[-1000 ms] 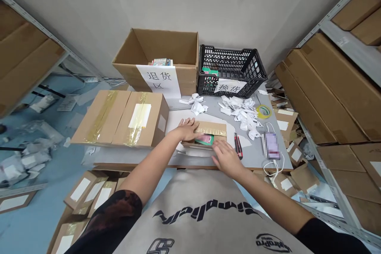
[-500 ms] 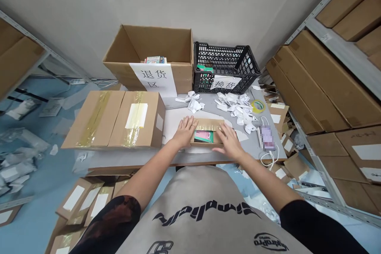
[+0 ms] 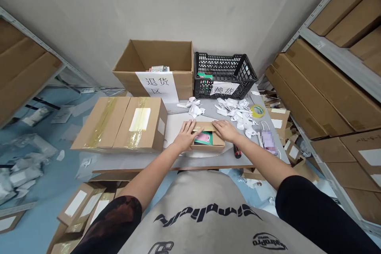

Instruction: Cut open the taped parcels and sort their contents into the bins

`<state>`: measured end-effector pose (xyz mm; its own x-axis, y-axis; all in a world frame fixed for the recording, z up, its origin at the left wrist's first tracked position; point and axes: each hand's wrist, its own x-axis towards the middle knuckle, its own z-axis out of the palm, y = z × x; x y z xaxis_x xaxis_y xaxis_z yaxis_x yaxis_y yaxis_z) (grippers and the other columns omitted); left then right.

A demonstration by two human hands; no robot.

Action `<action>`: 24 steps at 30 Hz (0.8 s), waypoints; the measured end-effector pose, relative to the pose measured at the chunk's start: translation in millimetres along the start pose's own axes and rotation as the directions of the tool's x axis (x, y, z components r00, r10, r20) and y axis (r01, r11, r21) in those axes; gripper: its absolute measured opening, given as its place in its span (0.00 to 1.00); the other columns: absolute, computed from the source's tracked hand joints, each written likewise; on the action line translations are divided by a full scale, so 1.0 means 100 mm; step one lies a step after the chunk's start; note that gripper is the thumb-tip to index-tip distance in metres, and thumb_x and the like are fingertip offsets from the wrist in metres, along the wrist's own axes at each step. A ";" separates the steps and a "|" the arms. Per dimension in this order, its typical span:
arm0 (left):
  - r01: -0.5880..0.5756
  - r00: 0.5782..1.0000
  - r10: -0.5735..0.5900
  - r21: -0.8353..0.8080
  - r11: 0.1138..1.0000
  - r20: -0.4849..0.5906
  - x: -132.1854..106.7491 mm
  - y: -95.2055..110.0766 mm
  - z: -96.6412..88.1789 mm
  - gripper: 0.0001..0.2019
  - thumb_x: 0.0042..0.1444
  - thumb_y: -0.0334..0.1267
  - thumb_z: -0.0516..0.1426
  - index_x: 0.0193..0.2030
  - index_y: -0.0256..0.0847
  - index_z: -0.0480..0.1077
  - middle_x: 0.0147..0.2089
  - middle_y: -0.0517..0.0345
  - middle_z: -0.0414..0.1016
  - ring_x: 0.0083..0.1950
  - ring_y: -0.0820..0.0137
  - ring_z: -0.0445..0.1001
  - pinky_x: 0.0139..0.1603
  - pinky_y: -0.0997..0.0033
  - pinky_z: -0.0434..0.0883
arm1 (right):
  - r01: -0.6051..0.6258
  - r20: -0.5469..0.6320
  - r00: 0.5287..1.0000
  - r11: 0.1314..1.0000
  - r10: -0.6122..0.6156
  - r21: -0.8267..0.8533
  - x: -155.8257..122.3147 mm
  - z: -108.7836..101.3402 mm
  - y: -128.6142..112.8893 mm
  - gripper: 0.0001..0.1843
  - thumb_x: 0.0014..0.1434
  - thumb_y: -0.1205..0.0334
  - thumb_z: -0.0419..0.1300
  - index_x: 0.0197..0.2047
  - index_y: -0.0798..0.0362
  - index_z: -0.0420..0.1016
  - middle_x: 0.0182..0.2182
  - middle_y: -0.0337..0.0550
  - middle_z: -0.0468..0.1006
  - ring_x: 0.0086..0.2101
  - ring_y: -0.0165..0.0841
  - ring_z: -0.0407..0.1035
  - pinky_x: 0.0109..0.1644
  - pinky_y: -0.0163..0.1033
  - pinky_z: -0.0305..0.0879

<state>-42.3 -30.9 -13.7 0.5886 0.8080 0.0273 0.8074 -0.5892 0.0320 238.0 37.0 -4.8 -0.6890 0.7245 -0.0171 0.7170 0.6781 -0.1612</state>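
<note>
A small cardboard box (image 3: 208,147) lies open on a white sheet on the grey table, with a pink and green packaged item (image 3: 203,138) showing inside. My left hand (image 3: 187,135) lies flat over the box's left end, fingers on the folded flap. My right hand (image 3: 224,130) presses on the back right of the same box. Its flaps are partly folded inward, and they and my hands hide most of the contents. A red and black utility knife (image 3: 237,151) lies just right of the box, partly under my right forearm.
A large taped carton (image 3: 127,125) stands left of my hands. Behind are an open carton (image 3: 178,63) with a paper sign and a black plastic crate (image 3: 225,73). Crumpled white paper (image 3: 235,113), a tape roll (image 3: 257,110) and a blurred object lie right. Shelves of cartons flank the table.
My hands have come closer together over the box, with my right hand moving up onto its back right. The flaps now cover more of the item inside.
</note>
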 end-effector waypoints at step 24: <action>0.043 0.997 -0.055 -0.218 0.975 -0.051 0.03 0.03 0.06 0.53 0.51 0.69 0.55 0.74 0.35 0.45 0.76 0.37 0.38 0.76 0.46 0.36 0.72 0.44 0.41 | 0.034 0.225 0.972 0.984 -0.073 0.174 0.22 0.04 0.20 0.73 0.37 0.27 0.66 0.74 0.58 0.41 0.70 0.66 0.45 0.68 0.60 0.39 0.68 0.60 0.43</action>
<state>-37.8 -30.9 -19.1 0.5400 0.8382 0.0764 0.8034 -0.5404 0.2500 236.5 66.1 -12.8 -0.7455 0.6267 -0.2270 0.6642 0.6702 -0.3312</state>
